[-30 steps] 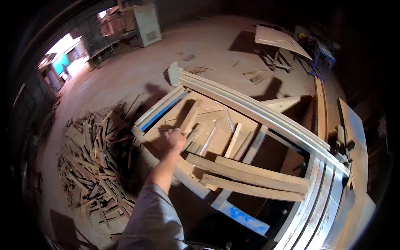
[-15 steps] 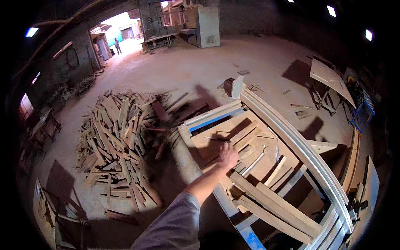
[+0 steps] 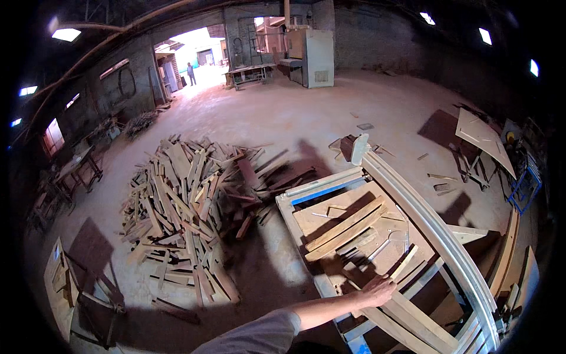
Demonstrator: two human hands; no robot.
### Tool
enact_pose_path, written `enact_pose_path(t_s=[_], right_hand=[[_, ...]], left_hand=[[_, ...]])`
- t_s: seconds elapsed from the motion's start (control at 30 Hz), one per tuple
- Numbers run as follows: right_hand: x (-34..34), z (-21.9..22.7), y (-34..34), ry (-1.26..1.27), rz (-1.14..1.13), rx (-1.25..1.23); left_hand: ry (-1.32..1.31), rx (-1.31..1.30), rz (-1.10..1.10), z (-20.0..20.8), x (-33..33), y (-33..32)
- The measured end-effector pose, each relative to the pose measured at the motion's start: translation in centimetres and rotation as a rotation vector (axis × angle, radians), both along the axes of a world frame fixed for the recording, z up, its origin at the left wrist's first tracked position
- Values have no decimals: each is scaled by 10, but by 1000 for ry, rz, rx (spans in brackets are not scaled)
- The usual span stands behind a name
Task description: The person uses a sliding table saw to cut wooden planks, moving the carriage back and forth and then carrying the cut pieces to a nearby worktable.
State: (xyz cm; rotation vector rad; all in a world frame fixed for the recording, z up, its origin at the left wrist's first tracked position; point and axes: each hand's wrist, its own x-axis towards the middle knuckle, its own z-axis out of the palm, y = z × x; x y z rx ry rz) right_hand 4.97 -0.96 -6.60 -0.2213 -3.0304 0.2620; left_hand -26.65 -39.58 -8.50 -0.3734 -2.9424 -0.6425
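Observation:
My left hand (image 3: 377, 291) comes from the lower edge on a bare forearm. Its bent fingers lie closed over the upper end of a wooden plank (image 3: 413, 323), partly hidden by the back of the hand. More long planks lie beside it, slanting toward the lower right. A thin light wooden strip (image 3: 404, 263) sits just past my fingertips. Farther up the workbench, two wooden pieces (image 3: 345, 229) lie side by side on a brown board (image 3: 306, 219). Near them is a small L-shaped piece (image 3: 336, 209). My right hand is out of view.
A large heap of wood offcuts (image 3: 183, 194) covers the floor at left. A long metal rail (image 3: 424, 218) edges the bench's right side, with a pale upright block (image 3: 359, 148) at its far end. A tilted panel (image 3: 484, 141) stands far right. A person (image 3: 191, 74) is in the distant doorway.
My left hand has moved from the two wooden pieces on the board toward the near right, onto the long planks. The view has shifted, and both pieces now show uncovered.

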Motion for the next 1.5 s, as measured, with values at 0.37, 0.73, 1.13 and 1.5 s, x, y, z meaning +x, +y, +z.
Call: enact_pose_path(t_s=[0.37, 0.73, 1.13, 1.5], right_hand=[[52, 5, 18, -82, -314, -87], [68, -25, 12, -26, -646, -18], [68, -16, 12, -64, -623, -18], [67, -10, 11, -46, -639, -55]], left_hand=[[77, 3, -262, -12, 7, 36], [34, 187, -60, 61, -4, -4], [-575, -287, -201, 77, -57, 38], [-707, -222, -360, 126, -90, 41]])
